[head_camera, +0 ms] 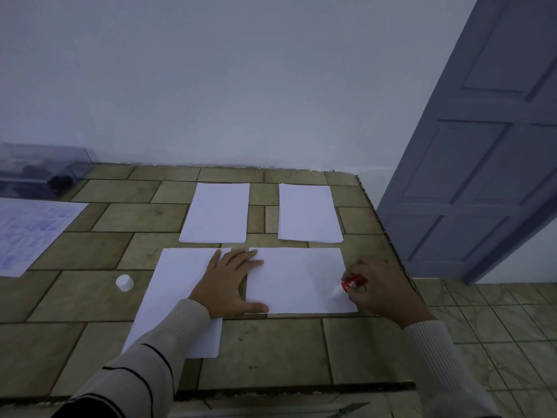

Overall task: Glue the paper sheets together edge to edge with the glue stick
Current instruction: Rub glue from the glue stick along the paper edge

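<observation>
Red stick (353, 284) gripped in the curled right hand (380, 289), tip on the sheet (297, 282) just beyond the grip.
Flat left hand (230, 285) pins it, fingers straight; a slip could drag the sheet, and the tip, seemingly at the edge, may glue the table (271, 351).

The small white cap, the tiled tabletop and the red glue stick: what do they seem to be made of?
Small white round cap: probably plastic, smooth and matt, evenly moulded. Tan tiled tabletop: looks like ceramic or stone tile, mottled, with dark grout lines. Red glue stick: likely a plastic tube, red wrap with white print; finish unclear.
</observation>
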